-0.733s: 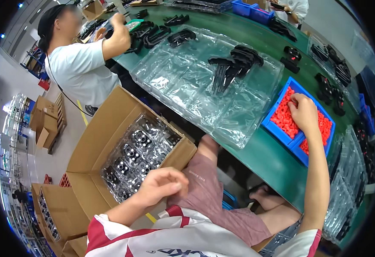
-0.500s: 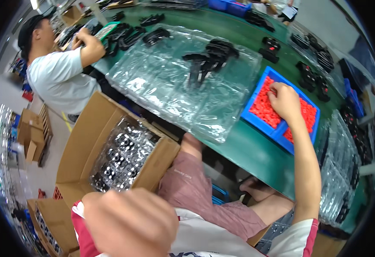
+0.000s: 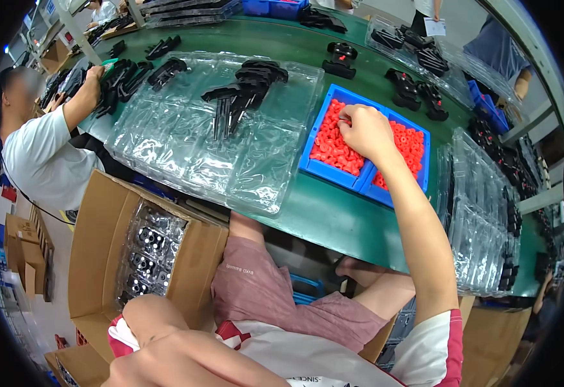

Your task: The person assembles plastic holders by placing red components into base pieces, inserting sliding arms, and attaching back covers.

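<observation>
My right hand (image 3: 366,131) is over the left compartment of a blue divided bin (image 3: 364,186). Its fingers are curled down and closed among small red plastic pieces (image 3: 335,143); the fingertips are partly hidden, so what they grip cannot be made out. My left arm (image 3: 185,358) lies folded close in front of my body at the lower edge, and the fingers of its hand do not show. Left of the bin, clear plastic trays (image 3: 185,151) lie on the green table (image 3: 333,216), with a pile of black plastic parts (image 3: 246,87) on top.
An open cardboard box (image 3: 195,264) of bagged black-and-silver parts stands by my left leg. Black parts with red bits (image 3: 340,59) lie beyond the bin. More clear trays (image 3: 478,226) are stacked at the right. A co-worker (image 3: 47,151) sits at the far left.
The view has shifted, so the table and bin appear farther left. My left hand, blurred and raised near the camera before, has dropped toward the lower edge. My right hand stays in the bin.
</observation>
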`<state>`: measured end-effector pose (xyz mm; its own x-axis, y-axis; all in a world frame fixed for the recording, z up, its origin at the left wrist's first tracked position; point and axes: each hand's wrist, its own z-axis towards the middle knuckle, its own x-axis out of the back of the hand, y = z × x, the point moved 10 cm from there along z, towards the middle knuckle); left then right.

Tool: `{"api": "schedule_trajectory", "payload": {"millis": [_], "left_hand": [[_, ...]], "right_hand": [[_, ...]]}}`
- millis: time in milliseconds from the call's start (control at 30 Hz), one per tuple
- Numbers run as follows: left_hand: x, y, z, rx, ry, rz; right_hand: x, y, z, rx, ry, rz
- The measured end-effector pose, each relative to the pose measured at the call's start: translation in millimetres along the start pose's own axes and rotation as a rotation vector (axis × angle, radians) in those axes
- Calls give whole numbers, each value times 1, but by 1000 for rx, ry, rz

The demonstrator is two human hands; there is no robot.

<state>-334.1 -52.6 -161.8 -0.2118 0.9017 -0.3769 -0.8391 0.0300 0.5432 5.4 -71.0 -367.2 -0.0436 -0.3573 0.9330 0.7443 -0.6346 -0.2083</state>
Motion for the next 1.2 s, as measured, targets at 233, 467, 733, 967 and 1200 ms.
{"api": "schedule_trajectory", "payload": {"millis": [233,467,733,967,1200], "left_hand": [[31,-55,-8,233,-72,-1],[103,-133,-25,680,116,50],[120,-136,-29,684,167,69],[121,-132,-33,675,139,104],[94,-110,-32,677,10,32]], "right_hand": [[4,1,-2,-19,-16,-3],[1,0,-1,-3,35,24],[3,-4,0,4,45,20],[5,-5,-1,7,51,26],[5,-4,0,-11,23,25]]}}
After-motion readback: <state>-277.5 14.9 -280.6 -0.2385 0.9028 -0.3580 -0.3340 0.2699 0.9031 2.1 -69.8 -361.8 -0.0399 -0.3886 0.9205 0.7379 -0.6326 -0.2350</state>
